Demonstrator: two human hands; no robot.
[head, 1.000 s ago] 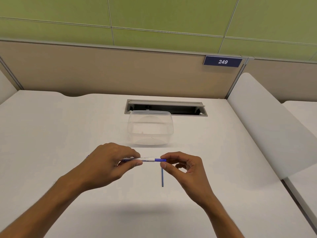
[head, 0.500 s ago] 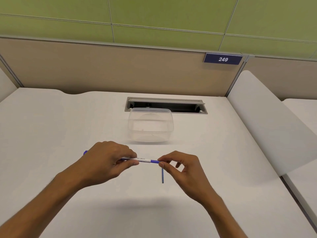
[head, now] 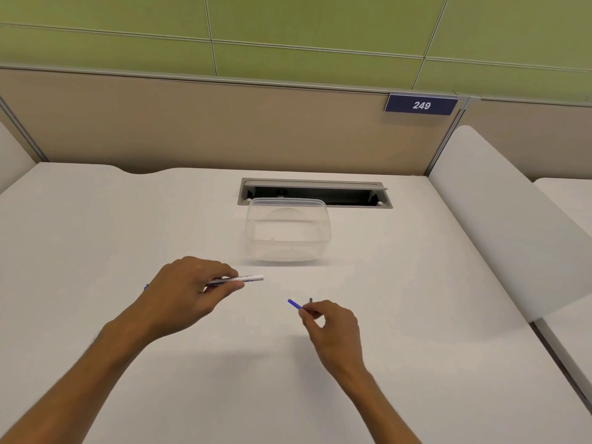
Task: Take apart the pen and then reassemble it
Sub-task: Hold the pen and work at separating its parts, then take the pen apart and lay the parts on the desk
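Now the white pen barrel is gripped in the L hand, fingers curled round it, open end jutting out to the right. A small blue pen piece is pinched by the R hand betw. thumb and forefinger, well apart from the barrel. A clear plastic container is seen beyond both hands on the white worktop, w/ a cable slot just behind it.

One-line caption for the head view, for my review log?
Left hand holds the white pen barrel; right hand pinches a blue pen part, apart, before a clear container.
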